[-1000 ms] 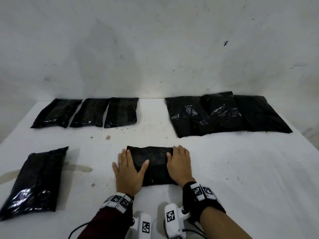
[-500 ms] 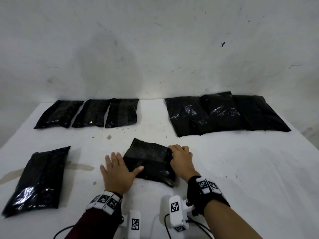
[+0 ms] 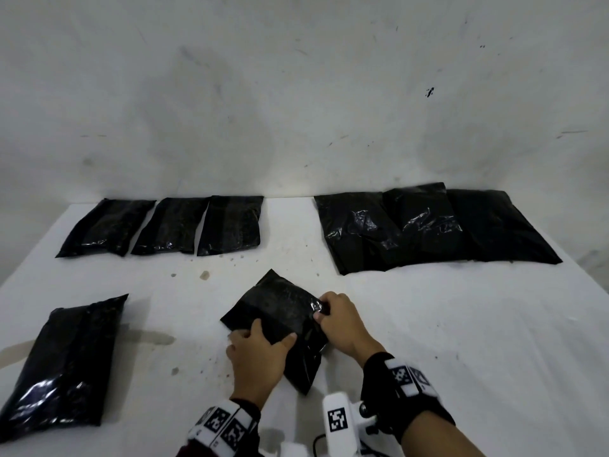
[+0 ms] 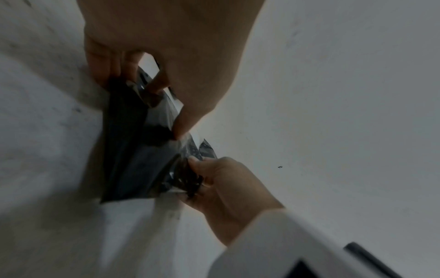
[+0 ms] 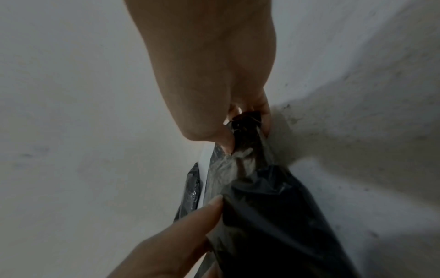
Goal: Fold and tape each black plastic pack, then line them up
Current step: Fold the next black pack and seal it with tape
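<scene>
A folded black plastic pack (image 3: pixel 280 311) lies turned at an angle on the white table (image 3: pixel 461 341), near its front middle. My left hand (image 3: pixel 255 352) grips the pack's near-left edge, thumb on top (image 4: pixel 181 129) and fingers underneath. My right hand (image 3: pixel 339 319) pinches the pack's right corner (image 5: pixel 247 129) between thumb and fingers. The pack (image 4: pixel 133 150) is lifted slightly between both hands in the wrist views.
Three small folded packs (image 3: pixel 168 225) lie in a row at the back left. Three larger packs (image 3: pixel 428 229) overlap at the back right. One more large pack (image 3: pixel 62 367) lies at the front left. A white wall stands behind the table.
The pack was flat under both open palms; it has been turned counter-clockwise. Both hands now grasp its edges, and the left hand has shifted toward its near edge.
</scene>
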`<state>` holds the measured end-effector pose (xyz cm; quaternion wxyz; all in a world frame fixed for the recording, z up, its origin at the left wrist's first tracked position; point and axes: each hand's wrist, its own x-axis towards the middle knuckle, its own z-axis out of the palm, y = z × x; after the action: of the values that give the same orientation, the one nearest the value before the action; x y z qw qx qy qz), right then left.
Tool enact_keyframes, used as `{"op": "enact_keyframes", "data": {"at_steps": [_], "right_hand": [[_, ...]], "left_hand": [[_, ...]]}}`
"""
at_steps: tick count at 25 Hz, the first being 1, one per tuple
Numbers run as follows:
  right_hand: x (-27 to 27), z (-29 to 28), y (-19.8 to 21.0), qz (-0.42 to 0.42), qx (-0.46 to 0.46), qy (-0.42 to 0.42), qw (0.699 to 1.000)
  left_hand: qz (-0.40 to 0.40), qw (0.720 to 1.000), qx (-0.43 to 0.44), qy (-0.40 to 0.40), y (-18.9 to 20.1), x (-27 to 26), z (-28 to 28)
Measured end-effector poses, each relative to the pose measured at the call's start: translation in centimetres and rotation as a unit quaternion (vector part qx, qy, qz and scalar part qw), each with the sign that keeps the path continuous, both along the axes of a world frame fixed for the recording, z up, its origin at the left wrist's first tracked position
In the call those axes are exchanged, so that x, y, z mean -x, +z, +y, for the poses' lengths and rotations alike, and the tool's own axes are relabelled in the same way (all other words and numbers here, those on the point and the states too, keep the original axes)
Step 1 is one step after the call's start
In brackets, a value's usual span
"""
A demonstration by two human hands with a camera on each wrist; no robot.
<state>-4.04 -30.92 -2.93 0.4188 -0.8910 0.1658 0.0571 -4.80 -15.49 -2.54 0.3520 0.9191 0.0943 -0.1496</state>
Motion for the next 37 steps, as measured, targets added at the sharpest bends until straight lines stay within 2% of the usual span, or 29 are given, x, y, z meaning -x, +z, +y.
{"op": "enact_keyframes", "data": {"at_steps": [3, 7, 10, 13, 15, 16, 18, 20, 24, 25, 27, 29, 31, 32, 34, 36, 37], "right_hand": [[-0.2, -0.1, 0.8, -0.027, -0.114, -0.008, 0.993], [-2.9, -1.7, 1.6, -0.135, -0.259, -0.093, 0.952], [-6.8, -2.5, 2.5, -0.165, -0.288, -0.15, 0.931], [-11.5, -3.0, 2.2, -0.144, -0.299, -0.19, 0.924], [-14.5, -3.0, 1.8, -0.109, -0.282, -0.196, 0.933], [-15.5, -3.1, 1.7, -0.082, -0.253, -0.179, 0.947], [-16.9, -3.3, 1.7, -0.026, -0.144, -0.116, 0.982], [-17.7, -3.5, 1.8, -0.001, -0.037, -0.056, 0.998], [-17.9, -3.2, 2.3, -0.007, 0.146, 0.018, 0.989], [-17.5, -3.2, 2.3, -0.012, 0.159, 0.026, 0.987], [-16.6, -4.1, 2.3, -0.041, 0.135, 0.003, 0.99], [-15.0, -5.9, 2.2, -0.099, 0.098, -0.081, 0.987], [-13.1, -8.4, 2.0, -0.132, 0.118, -0.202, 0.963], [-12.0, -9.9, 1.9, -0.112, 0.141, -0.264, 0.948], [-9.9, -12.5, 2.0, 0.001, 0.17, -0.353, 0.92], [-8.4, -14.7, 2.2, 0.098, 0.146, -0.389, 0.904], [-7.9, -15.6, 2.1, 0.118, 0.118, -0.396, 0.903]], "left_hand": [[-0.006, 0.999, 0.045, 0.014, 0.1, -0.6, -0.9], [-0.101, 0.979, 0.178, -0.012, 1.6, -4.6, -2.0], [-0.115, 0.968, 0.218, -0.05, 3.8, -10.2, -3.2], [-0.14, 0.964, 0.212, -0.076, 4.5, -15.8, -3.9], [-0.127, 0.968, 0.184, -0.112, 3.9, -19.2, -4.1], [-0.116, 0.972, 0.146, -0.141, 3.3, -20.4, -4.1], [-0.105, 0.97, -0.015, -0.219, 1.8, -22.4, -4.2], [-0.141, 0.942, -0.152, -0.262, 0.4, -23.3, -4.4], [-0.271, 0.902, -0.217, -0.257, -1.0, -22.7, -4.9], [-0.292, 0.901, -0.216, -0.238, -1.2, -22.4, -5.3], [-0.278, 0.919, -0.191, -0.205, -1.2, -21.1, -6.5], [-0.286, 0.93, -0.135, -0.186, -1.3, -19.3, -8.1], [-0.272, 0.948, -0.028, -0.161, -1.4, -17.2, -9.7], [-0.227, 0.963, 0.034, -0.143, -1.2, -16.2, -10.7], [-0.114, 0.984, 0.097, -0.092, -0.8, -15.0, -12.5], [-0.054, 0.993, 0.087, -0.064, -0.5, -14.2, -14.2], [-0.04, 0.994, 0.079, -0.063, -0.4, -14.0, -14.9]]}}
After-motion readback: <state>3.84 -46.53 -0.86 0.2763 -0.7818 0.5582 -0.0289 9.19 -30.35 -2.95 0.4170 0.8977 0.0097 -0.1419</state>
